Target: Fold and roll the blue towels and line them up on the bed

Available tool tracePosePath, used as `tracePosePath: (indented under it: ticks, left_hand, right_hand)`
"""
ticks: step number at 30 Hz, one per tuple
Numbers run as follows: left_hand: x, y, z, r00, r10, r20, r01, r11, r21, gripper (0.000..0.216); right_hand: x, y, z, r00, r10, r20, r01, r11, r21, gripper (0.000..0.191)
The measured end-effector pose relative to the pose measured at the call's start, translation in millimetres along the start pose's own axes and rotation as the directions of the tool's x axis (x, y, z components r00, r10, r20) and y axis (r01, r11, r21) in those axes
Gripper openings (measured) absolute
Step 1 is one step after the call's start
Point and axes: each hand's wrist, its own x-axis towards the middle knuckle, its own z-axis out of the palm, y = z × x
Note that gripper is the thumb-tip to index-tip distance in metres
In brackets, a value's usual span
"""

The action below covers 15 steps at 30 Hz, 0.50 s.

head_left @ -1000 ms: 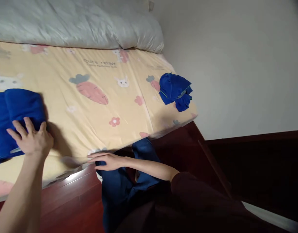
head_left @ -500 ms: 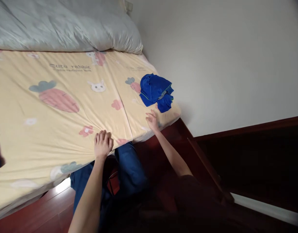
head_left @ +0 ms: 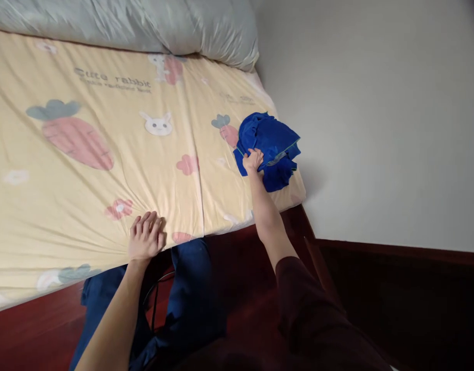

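A crumpled blue cloth (head_left: 273,144) lies near the right corner of a bed covered by a yellow sheet (head_left: 105,154) printed with carrots and rabbits. My right hand (head_left: 253,159) reaches out over the sheet, and its fingers close on the near edge of that cloth. At the bed's front edge my left hand (head_left: 145,237) presses on the sheet with its fingers curled together and nothing in them. My legs in blue trousers (head_left: 190,299) show below the bed edge.
A grey-white duvet (head_left: 152,26) is bunched along the far side of the bed. A pale wall (head_left: 376,118) stands to the right. Dark red wooden bed frame and floor (head_left: 28,330) run along the front, with a dark skirting (head_left: 407,257) at the wall.
My right hand has gone from the bed's front edge to the blue cloth and taken hold of it. My left hand left a folded blue towel, now out of view, and rests on the bed edge.
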Motion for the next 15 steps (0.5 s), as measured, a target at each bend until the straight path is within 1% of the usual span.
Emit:
tracePosePath:
  ticks: [1, 2, 3, 4, 5, 7, 8, 9, 11, 12, 13, 14, 15]
  left_hand:
    - [-0.9, -1.3, 0.8, 1.0, -0.009, 0.004, 0.009, 1.0, -0.005, 0.053]
    - [-1.6, -2.2, 1.4, 1.0, -0.02, 0.011, 0.02, 1.0, -0.012, 0.052]
    - [-2.0, -2.6, 1.6, 0.999, -0.033, 0.019, 0.033, 0.999, -0.02, 0.051]
    - [-2.3, -2.5, 1.5, 0.998, -0.047, 0.029, 0.048, 0.999, -0.025, 0.05]
    - [-2.5, -1.8, 1.0, 0.997, -0.06, 0.04, 0.061, 0.998, -0.026, 0.049]
    - [-2.4, 1.2, -1.2, 0.996, -0.071, 0.054, 0.071, 0.997, -0.008, 0.048]
    - [-1.8, 3.6, -3.0, 0.996, -0.068, 0.059, 0.068, 0.998, 0.009, 0.048]
    - [-0.8, 6.3, -5.2, 0.996, -0.064, 0.065, 0.063, 0.998, 0.028, 0.048]
    - [2.9, 12.3, -10.6, 0.994, -0.065, 0.092, 0.06, 0.997, 0.058, 0.048]
    - [5.4, 15.4, -13.8, 0.991, -0.073, 0.112, 0.066, 0.996, 0.066, 0.047]
    - [8.2, 18.6, -17.3, 0.987, -0.087, 0.134, 0.078, 0.995, 0.068, 0.047]
    - [10.5, 22.4, -21.2, 0.982, -0.104, 0.154, 0.096, 0.993, 0.063, 0.046]
    - [11.8, 27.1, -25.4, 0.978, -0.127, 0.166, 0.121, 0.991, 0.051, 0.045]
  right_hand:
    - [-7.2, -5.5, 6.2, 0.999, -0.04, 0.003, 0.04, 0.998, 0.043, 0.035]
    - [-21.7, -10.6, 11.8, 0.994, -0.106, 0.019, 0.103, 0.989, 0.106, 0.034]
    - [-43.7, -14.8, 16.7, 0.98, -0.192, 0.048, 0.18, 0.966, 0.186, 0.033]
    - [-73.2, -17.9, 20.4, 0.956, -0.286, 0.071, 0.257, 0.926, 0.276, 0.032]
    - [-109.5, -19.6, 22.6, 0.927, -0.363, 0.095, 0.308, 0.88, 0.362, 0.031]
    - [-196.9, -19.2, 22.2, 0.863, -0.475, 0.171, 0.336, 0.792, 0.509, 0.029]
    - [-244.5, -17.8, 19.6, 0.84, -0.501, 0.207, 0.317, 0.763, 0.563, 0.027]
    - [-292.1, -16.3, 15.6, 0.831, -0.503, 0.239, 0.275, 0.744, 0.608, 0.023]
    - [-379.9, -14.0, 4.9, 0.847, -0.443, 0.295, 0.14, 0.72, 0.68, 0.02]
    - [-416.7, -13.5, -1.1, 0.846, -0.416, 0.332, 0.07, 0.705, 0.706, 0.028]
    - [-447.4, -13.2, -7.2, 0.842, -0.396, 0.365, 0.012, 0.692, 0.722, 0.037]
    - [-471.0, -13.0, -13.1, 0.83, -0.397, 0.391, -0.024, 0.676, 0.737, 0.043]
    - [-487.6, -12.8, -18.8, 0.813, -0.413, 0.41, -0.041, 0.662, 0.749, 0.046]
